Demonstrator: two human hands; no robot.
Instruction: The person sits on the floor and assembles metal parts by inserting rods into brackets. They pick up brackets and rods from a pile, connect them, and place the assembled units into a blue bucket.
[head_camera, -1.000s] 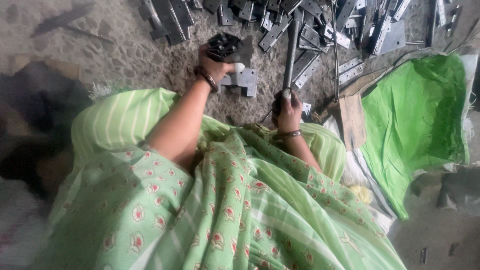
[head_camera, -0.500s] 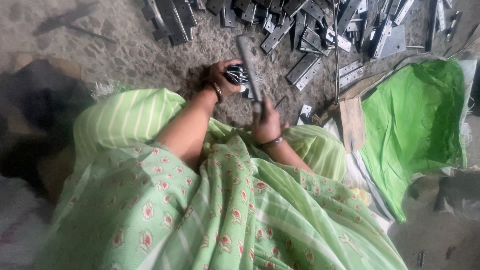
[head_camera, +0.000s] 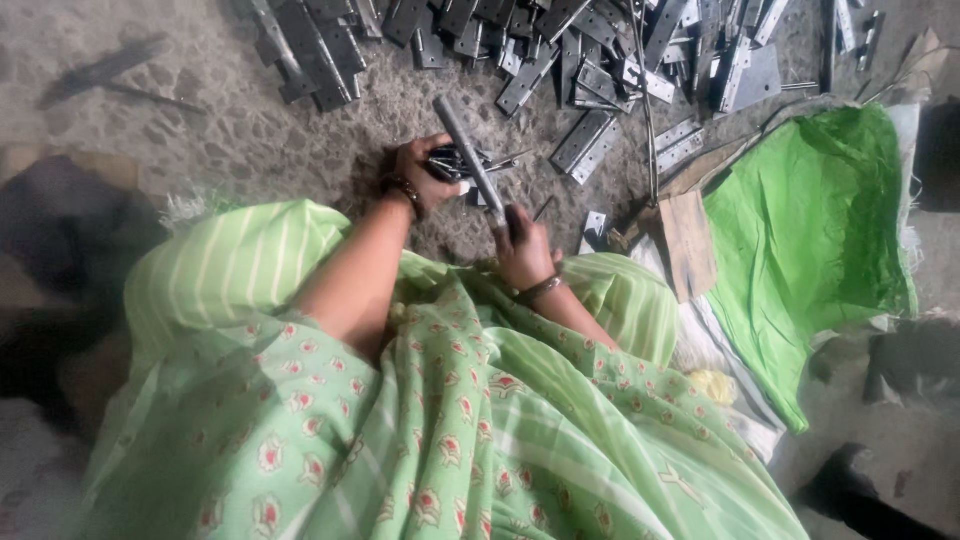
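My left hand is closed around a small bundle of dark metal parts held just above the stone floor. My right hand grips the lower end of a long grey metal bar, which slants up and to the left across the bundle. The bar's upper end sticks out past my left hand. Both wrists wear bangles. My knees, under green patterned cloth, frame the two hands.
A big heap of flat metal hinge plates covers the floor beyond my hands. A bright green cloth lies at the right beside a piece of cardboard. A dark strip lies at the far left.
The metal bar has swung from upright, over the hinge heap, to slanting left across the bundle. My right hand has come in close to my left hand.
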